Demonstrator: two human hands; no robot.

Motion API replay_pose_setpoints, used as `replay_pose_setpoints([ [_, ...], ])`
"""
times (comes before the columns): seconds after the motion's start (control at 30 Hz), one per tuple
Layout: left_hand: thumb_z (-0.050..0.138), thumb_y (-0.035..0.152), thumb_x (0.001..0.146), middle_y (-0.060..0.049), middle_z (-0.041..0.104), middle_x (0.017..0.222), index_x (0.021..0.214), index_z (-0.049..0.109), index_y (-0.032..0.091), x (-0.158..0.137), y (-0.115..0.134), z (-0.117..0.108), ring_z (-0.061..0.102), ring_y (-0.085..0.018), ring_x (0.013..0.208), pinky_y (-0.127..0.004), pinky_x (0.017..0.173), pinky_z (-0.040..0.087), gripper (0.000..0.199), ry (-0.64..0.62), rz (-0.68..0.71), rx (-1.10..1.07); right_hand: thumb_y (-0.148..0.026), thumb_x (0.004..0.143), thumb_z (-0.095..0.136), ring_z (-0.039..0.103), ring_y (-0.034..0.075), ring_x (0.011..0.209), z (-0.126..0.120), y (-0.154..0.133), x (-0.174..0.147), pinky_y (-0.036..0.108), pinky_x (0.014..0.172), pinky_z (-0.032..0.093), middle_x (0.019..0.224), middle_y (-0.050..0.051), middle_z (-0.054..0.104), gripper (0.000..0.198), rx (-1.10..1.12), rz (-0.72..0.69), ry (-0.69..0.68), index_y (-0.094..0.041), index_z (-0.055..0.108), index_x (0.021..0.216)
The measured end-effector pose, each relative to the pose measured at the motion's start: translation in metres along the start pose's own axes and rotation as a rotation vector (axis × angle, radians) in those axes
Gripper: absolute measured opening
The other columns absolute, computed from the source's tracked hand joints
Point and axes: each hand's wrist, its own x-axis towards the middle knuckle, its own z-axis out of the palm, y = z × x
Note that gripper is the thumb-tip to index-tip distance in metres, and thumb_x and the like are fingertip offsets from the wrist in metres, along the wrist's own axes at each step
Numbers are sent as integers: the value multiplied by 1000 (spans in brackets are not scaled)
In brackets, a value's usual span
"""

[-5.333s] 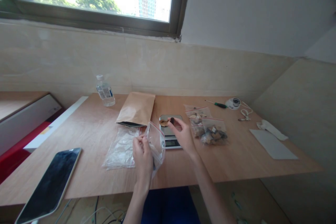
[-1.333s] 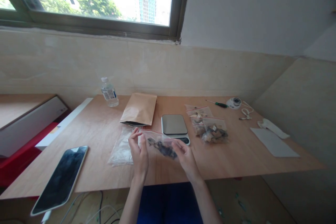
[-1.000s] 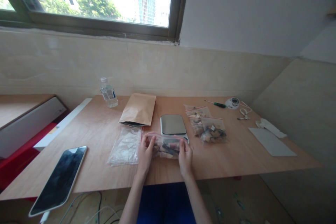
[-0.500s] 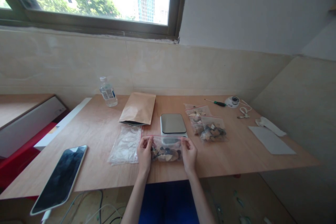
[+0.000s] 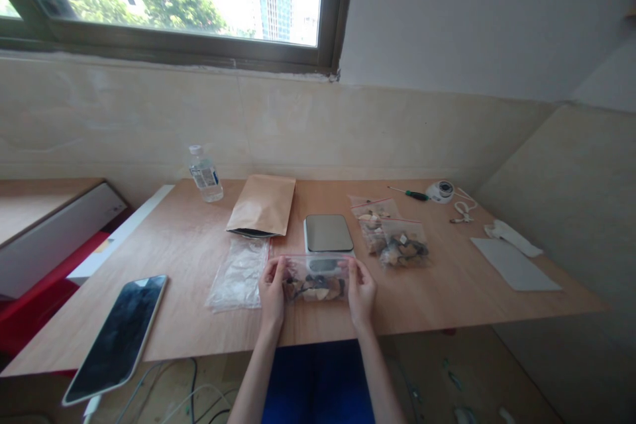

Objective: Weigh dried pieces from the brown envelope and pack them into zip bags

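Both hands are now holding the small filled bag upright at the near table edge.

Half a second back the grip looked much the same; a second ago the bag was lower and tilted. The left hand (image 5: 272,285) and right hand (image 5: 362,285) are each pinching an upper corner of the clear zip bag (image 5: 315,278), soft crinkly plastic with a red seal line, holding dark and pale irregular chunks. It is standing just in front of the flat grey scale (image 5: 328,234), beside the stack of empty bags (image 5: 238,273).
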Motion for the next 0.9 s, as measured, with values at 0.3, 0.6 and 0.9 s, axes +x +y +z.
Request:
replay_pose_setpoints([
  [0.3, 62, 45, 76, 1, 59, 68, 78, 62, 17, -3, 5, 2, 56, -12, 64, -21, 60, 46, 28, -3, 17, 38, -48, 84, 51, 65, 20, 75, 1, 4, 0, 30, 69, 52, 81, 9, 70, 37, -39, -54, 45, -14, 64, 90],
  [0.6, 58, 44, 79, -1, 62, 73, 81, 62, 16, -3, 3, 1, 60, -14, 69, -26, 66, 49, 28, -19, 57, 97, -46, 84, 52, 65, 20, 78, 1, 3, -2, 32, 73, 51, 82, 10, 69, 35, -13, -63, 79, -14, 64, 89],
  [0.9, 56, 42, 81, -1, 64, 74, 79, 63, 17, -1, 7, 1, 61, -15, 72, -25, 68, 49, 27, -67, 56, 98, -46, 84, 52, 65, 19, 76, 0, 1, 0, 29, 69, 50, 80, 8, 69, 33, 19, -59, 53, -15, 63, 84],
])
